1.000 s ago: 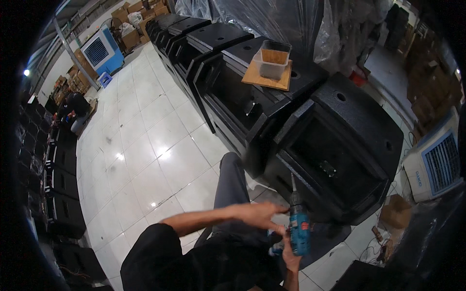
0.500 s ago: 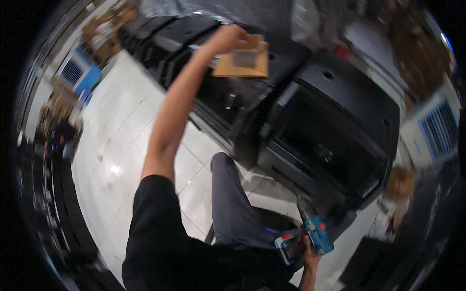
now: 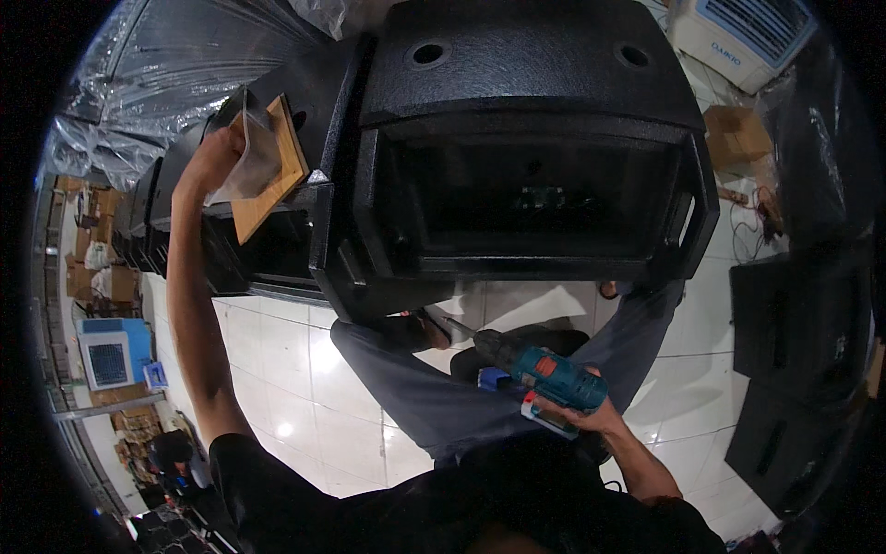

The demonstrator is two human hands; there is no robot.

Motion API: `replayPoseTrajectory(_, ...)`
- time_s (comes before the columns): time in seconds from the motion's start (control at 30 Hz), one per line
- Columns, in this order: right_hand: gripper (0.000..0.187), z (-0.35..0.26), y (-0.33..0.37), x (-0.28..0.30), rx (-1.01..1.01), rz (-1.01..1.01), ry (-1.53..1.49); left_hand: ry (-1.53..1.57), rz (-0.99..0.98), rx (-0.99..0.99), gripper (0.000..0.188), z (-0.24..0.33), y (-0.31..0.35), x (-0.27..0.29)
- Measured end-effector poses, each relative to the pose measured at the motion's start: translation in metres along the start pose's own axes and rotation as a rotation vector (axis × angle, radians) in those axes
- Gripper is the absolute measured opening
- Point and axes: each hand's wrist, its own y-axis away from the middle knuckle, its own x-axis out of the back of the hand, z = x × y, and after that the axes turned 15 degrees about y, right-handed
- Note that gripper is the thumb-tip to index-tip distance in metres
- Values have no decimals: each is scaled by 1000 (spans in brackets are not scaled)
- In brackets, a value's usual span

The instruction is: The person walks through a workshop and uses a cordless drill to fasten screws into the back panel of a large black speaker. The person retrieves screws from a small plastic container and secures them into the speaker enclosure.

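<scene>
My right hand is wrapped round the grip of a teal and black cordless drill, held over my lap with its bit pointing to the upper left. My left arm stretches out to the upper left. There my left hand is closed at the mouth of a clear plastic bag, its fingertips partly hidden. The bag stands against a light wooden board on a black speaker cabinet. Straight ahead of me is a larger black speaker cabinet, its front open and a small fitting inside.
Plastic sheeting covers things at the far left. A white air cooler and a cardboard box stand at the far right. More black cabinets are at the right. A blue and white cooler stands left on the tiled floor.
My view has turned to the right, so the larger cabinet now faces me. My left hand stays at the bag by the board. The drill remains in my right hand.
</scene>
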Motion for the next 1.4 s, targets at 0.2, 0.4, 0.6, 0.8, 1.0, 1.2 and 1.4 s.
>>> replayPoseTrajectory(0.2,26,-3,-1,-12,134,61,156,-41,-46,-6,15,-27,0,4)
replayPoseTrajectory(0.4,25,2,15,-25,6,167,50,-63,-100,117,13,4,17,21)
replayPoseTrajectory(0.6,27,11,43,-16,-131,272,87,-129,95,12,26,5,-22,4)
replayPoseTrajectory(0.8,28,3,54,-15,64,145,176,100,286,10,43,-94,27,8)
replayPoseTrajectory(1.0,27,4,71,-15,243,153,-230,165,621,-28,29,-68,25,-6)
replayPoseTrajectory(1.2,27,12,71,-7,262,182,-114,665,908,4,29,64,116,-34)
replayPoseTrajectory(1.4,28,6,78,-13,319,400,-61,1437,428,-115,18,177,186,-153)
